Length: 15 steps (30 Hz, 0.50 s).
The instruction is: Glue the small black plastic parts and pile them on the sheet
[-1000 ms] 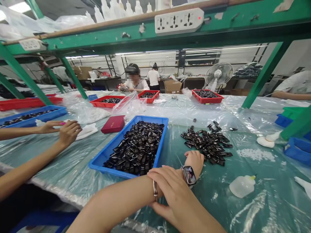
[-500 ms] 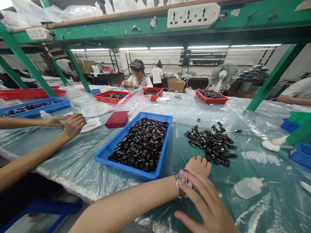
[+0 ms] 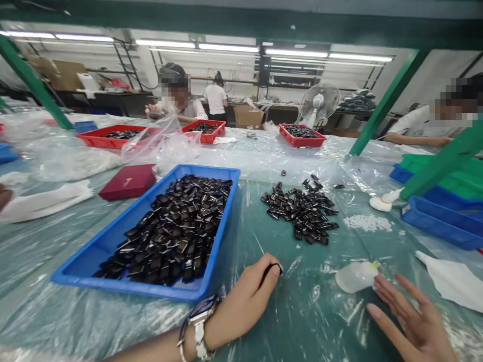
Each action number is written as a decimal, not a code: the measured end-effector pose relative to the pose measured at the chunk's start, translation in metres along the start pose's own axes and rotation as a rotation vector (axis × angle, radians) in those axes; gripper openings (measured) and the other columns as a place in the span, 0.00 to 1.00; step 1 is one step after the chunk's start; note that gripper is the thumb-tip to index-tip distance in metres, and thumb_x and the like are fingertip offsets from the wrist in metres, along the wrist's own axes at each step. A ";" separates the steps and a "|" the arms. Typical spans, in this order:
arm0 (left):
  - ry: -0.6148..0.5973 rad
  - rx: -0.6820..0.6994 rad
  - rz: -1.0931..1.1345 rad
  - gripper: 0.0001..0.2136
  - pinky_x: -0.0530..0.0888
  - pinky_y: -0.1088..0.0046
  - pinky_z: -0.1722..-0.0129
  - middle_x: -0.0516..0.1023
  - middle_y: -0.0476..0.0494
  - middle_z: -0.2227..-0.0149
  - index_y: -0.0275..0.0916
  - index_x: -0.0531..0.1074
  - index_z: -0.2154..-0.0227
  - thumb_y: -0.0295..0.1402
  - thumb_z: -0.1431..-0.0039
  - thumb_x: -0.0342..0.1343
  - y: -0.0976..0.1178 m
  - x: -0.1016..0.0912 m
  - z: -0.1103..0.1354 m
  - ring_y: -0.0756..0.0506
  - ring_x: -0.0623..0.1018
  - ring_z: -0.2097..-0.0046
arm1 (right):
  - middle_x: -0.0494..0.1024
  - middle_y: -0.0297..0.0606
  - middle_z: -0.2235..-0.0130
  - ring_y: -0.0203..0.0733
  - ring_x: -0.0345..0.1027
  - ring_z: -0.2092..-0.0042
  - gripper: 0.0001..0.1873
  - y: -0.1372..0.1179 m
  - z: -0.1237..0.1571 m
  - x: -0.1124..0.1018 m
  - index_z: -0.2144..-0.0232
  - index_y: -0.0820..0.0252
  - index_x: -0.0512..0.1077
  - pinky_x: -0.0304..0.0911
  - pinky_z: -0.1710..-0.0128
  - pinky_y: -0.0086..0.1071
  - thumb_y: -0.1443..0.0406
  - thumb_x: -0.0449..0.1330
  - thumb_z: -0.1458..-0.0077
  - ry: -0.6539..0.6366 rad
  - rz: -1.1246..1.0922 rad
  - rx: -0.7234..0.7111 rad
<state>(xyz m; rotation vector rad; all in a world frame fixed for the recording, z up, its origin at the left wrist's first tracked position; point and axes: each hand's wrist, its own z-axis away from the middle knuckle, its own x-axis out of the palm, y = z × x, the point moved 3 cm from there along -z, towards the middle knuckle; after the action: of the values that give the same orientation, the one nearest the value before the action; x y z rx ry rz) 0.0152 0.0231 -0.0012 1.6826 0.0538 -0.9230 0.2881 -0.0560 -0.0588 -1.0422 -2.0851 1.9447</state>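
My left hand (image 3: 245, 296), with a watch on the wrist, rests on the plastic-covered table just in front of a blue tray (image 3: 79, 264) full of small black parts (image 3: 177, 226). Its fingers are closed, pinching what looks like one small black part (image 3: 275, 269) at the fingertips. My right hand (image 3: 411, 319) hovers open at the lower right, fingers spread, its tips close to a small translucent squeeze bottle (image 3: 354, 276) lying on its side. A loose pile of the same black parts (image 3: 302, 211) lies on the table beyond both hands.
A dark red box (image 3: 128, 181) and white cloth (image 3: 41, 201) lie left of the tray. White pellets (image 3: 368, 222), stacked blue trays (image 3: 437, 223) and another white cloth (image 3: 453, 281) sit at right. Red trays (image 3: 302, 136), a fan (image 3: 319, 103), a green post (image 3: 385, 100) and seated co-workers stand farther back.
My right hand has left my left wrist and swung out right beside the bottle. My left hand has drawn back near the tray. The view dropped lower; the neighbour's arms are out of view.
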 end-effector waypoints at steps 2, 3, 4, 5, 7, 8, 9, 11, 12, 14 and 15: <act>0.002 -0.047 0.073 0.14 0.64 0.75 0.70 0.61 0.54 0.74 0.41 0.61 0.69 0.37 0.28 0.37 -0.004 0.000 -0.003 0.49 0.65 0.71 | 0.67 0.46 0.39 0.61 0.59 0.38 0.36 0.006 -0.004 0.013 0.43 0.48 0.59 0.59 0.42 0.53 0.48 0.64 0.50 -0.029 -0.041 0.112; -0.003 -0.066 0.104 0.14 0.62 0.75 0.71 0.59 0.54 0.75 0.41 0.60 0.71 0.38 0.29 0.39 -0.006 0.001 -0.005 0.50 0.63 0.72 | 0.68 0.46 0.40 0.59 0.59 0.37 0.33 0.009 -0.006 0.017 0.46 0.49 0.61 0.57 0.41 0.52 0.48 0.65 0.52 -0.044 -0.057 0.127; -0.008 -0.084 0.131 0.14 0.60 0.75 0.73 0.58 0.55 0.76 0.41 0.60 0.72 0.38 0.30 0.41 -0.008 0.003 -0.005 0.50 0.61 0.73 | 0.70 0.46 0.42 0.58 0.60 0.38 0.30 0.011 -0.009 0.018 0.50 0.50 0.63 0.56 0.40 0.50 0.49 0.66 0.52 -0.050 -0.066 0.111; -0.014 -0.100 0.156 0.14 0.59 0.75 0.74 0.56 0.55 0.77 0.40 0.60 0.73 0.38 0.30 0.42 -0.009 0.004 -0.005 0.50 0.59 0.74 | 0.71 0.45 0.44 0.57 0.62 0.39 0.28 0.013 -0.011 0.017 0.53 0.50 0.64 0.56 0.40 0.49 0.50 0.67 0.53 -0.053 -0.064 0.087; -0.024 -0.130 0.198 0.15 0.56 0.75 0.75 0.53 0.56 0.78 0.40 0.59 0.76 0.37 0.32 0.45 -0.012 0.006 -0.005 0.51 0.56 0.75 | 0.73 0.44 0.47 0.54 0.65 0.42 0.27 0.015 -0.014 0.015 0.53 0.51 0.64 0.57 0.41 0.47 0.52 0.67 0.53 -0.061 -0.031 0.021; -0.030 -0.142 0.215 0.15 0.55 0.75 0.76 0.52 0.56 0.78 0.40 0.58 0.77 0.37 0.32 0.46 -0.013 0.007 -0.005 0.51 0.55 0.75 | 0.73 0.44 0.47 0.53 0.66 0.42 0.28 0.015 -0.015 0.014 0.51 0.51 0.64 0.58 0.41 0.46 0.53 0.67 0.53 -0.064 0.001 -0.011; -0.035 -0.154 0.229 0.16 0.54 0.74 0.76 0.51 0.56 0.78 0.40 0.58 0.77 0.37 0.33 0.47 -0.014 0.008 -0.005 0.51 0.55 0.75 | 0.72 0.44 0.45 0.53 0.66 0.42 0.30 0.012 -0.014 0.014 0.48 0.51 0.64 0.58 0.41 0.46 0.54 0.67 0.52 -0.072 0.033 -0.043; -0.044 -0.173 0.250 0.17 0.53 0.74 0.76 0.50 0.56 0.79 0.40 0.58 0.78 0.39 0.33 0.48 -0.015 0.009 -0.005 0.51 0.54 0.75 | 0.70 0.44 0.42 0.52 0.63 0.40 0.35 0.005 -0.012 0.017 0.43 0.51 0.60 0.60 0.42 0.45 0.55 0.67 0.51 -0.120 0.075 -0.088; -0.048 -0.180 0.257 0.17 0.54 0.74 0.76 0.50 0.56 0.79 0.40 0.59 0.77 0.40 0.33 0.49 -0.015 0.009 -0.005 0.51 0.55 0.75 | 0.69 0.44 0.41 0.51 0.62 0.39 0.36 0.001 -0.011 0.019 0.42 0.50 0.58 0.61 0.43 0.44 0.56 0.67 0.50 -0.160 0.073 -0.085; -0.053 -0.186 0.269 0.17 0.58 0.74 0.74 0.56 0.55 0.78 0.40 0.62 0.75 0.43 0.32 0.47 -0.013 0.009 -0.004 0.50 0.60 0.74 | 0.71 0.44 0.42 0.49 0.62 0.39 0.31 -0.006 -0.011 0.024 0.45 0.50 0.59 0.64 0.45 0.39 0.55 0.65 0.48 -0.231 0.037 -0.032; -0.050 -0.188 0.276 0.17 0.61 0.74 0.72 0.61 0.53 0.75 0.41 0.65 0.73 0.44 0.31 0.45 -0.012 0.009 -0.003 0.49 0.63 0.72 | 0.72 0.44 0.43 0.48 0.63 0.40 0.28 -0.008 -0.011 0.025 0.47 0.50 0.60 0.65 0.47 0.38 0.54 0.65 0.47 -0.255 0.021 0.015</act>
<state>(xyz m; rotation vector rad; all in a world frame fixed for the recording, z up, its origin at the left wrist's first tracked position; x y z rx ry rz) 0.0173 0.0264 -0.0158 1.4493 -0.1198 -0.7285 0.2711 -0.0329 -0.0590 -0.8556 -2.1869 2.2027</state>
